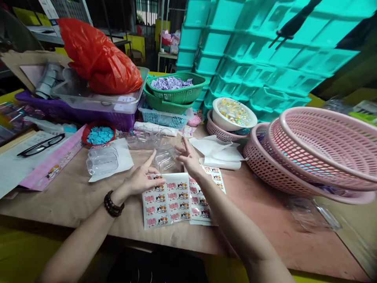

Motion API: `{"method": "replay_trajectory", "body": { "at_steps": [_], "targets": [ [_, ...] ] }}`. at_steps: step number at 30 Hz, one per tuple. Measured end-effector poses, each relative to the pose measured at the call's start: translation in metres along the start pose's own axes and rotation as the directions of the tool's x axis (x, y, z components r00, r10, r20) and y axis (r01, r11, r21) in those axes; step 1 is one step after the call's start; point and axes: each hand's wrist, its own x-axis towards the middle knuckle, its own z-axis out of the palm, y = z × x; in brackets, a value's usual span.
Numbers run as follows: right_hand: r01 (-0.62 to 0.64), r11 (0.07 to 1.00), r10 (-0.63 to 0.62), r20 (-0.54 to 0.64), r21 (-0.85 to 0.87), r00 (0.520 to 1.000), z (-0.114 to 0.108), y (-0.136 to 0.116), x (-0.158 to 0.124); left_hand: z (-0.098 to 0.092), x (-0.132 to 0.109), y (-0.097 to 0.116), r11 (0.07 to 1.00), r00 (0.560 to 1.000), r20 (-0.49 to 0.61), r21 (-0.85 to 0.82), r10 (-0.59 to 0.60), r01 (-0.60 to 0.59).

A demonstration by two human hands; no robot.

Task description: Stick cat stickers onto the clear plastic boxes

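At a wooden table (73,196), a clear plastic tray (165,158) lies between a person's hands, just beyond a sheet of stickers (167,206). The right hand (189,159), fingers spread, sits nearer, beside the tray's right edge; the left hand (144,179), loosely uncurled, points its index finger toward the left edge. Contact and the tray's long axis are unclear.

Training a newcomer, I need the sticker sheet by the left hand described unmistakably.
On the wooden table, find the middle of the near edge. The sticker sheet lies there, just below the left hand. Unlike the neighbouring sheet, it's clear of the right forearm.
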Motion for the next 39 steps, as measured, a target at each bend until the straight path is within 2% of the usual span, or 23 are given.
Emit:
{"method": "replay_trajectory", "body": {
  "at_steps": [3,6,9,11,13,15,17,19,22,26,30,32,35,39],
  "targets": [
    [0.063,0.996,-0.062,0.007,-0.067,0.998,0.008,0.008,-0.011,0.007,-0.006,0.000,0.993,0.998,0.049,-0.109,-0.032,0.037],
    [0.094,0.984,-0.103,-0.048,-0.154,0.994,0.013,0.013,-0.038,0.010,-0.031,0.003,0.989,0.992,0.104,-0.124,-0.070,0.082],
    [0.125,0.960,-0.162,-0.134,-0.251,0.978,0.020,0.018,-0.067,0.008,-0.060,0.011,0.995,0.984,0.146,0.031,-0.102,0.098],
    [0.155,0.933,-0.221,-0.179,-0.324,0.959,0.025,0.021,-0.082,0.005,-0.069,0.017,0.984,0.988,0.138,0.171,-0.066,0.041],
    [0.157,0.916,-0.244,-0.202,-0.370,0.949,0.030,0.024,-0.093,0.001,-0.068,0.022,0.970,0.983,0.181,0.238,-0.004,-0.040],
    [0.122,0.910,-0.227,-0.229,-0.397,0.947,0.034,0.028,-0.101,-0.003,-0.060,0.027,0.969,0.960,0.280,0.225,0.031,-0.097],
    [0.095,0.895,-0.225,-0.258,-0.436,0.940,0.036,0.032,-0.107,-0.006,-0.053,0.030,0.974,0.933,0.359,0.203,0.021,-0.100],
    [0.108,0.873,-0.260,-0.267,-0.476,0.928,0.037,0.036,-0.112,-0.008,-0.048,0.033,0.975,0.921,0.389,0.210,-0.019,-0.068],
    [0.141,0.849,-0.314,-0.270,-0.509,0.910,0.039,0.039,-0.122,-0.008,-0.045,0.034,0.970,0.920,0.390,0.235,-0.039,-0.058],
    [0.121,0.852,-0.308,-0.302,-0.509,0.902,0.043,0.039,-0.133,-0.007,-0.048,0.032,0.967,0.930,0.363,0.217,0.049,-0.136],
    [0.091,0.861,-0.274,-0.305,-0.501,0.912,0.043,0.039,-0.138,-0.008,-0.067,0.033,0.960,0.939,0.312,0.186,0.144,-0.209],
    [0.103,0.860,-0.255,-0.246,-0.500,0.935,0.036,0.035,-0.141,-0.009,-0.080,0.035,0.959,0.942,0.290,0.172,0.169,-0.225],
    [0.150,0.827,-0.267,-0.144,-0.542,0.953,0.013,0.016,-0.147,-0.006,-0.097,0.036,0.960,0.954,0.247,0.179,0.170,-0.217],
    [0.222,0.763,-0.339,-0.083,-0.607,0.937,-0.015,-0.033,-0.150,0.002,-0.105,0.034,0.964,0.957,0.222,0.150,0.184,-0.220]
  ]
}}
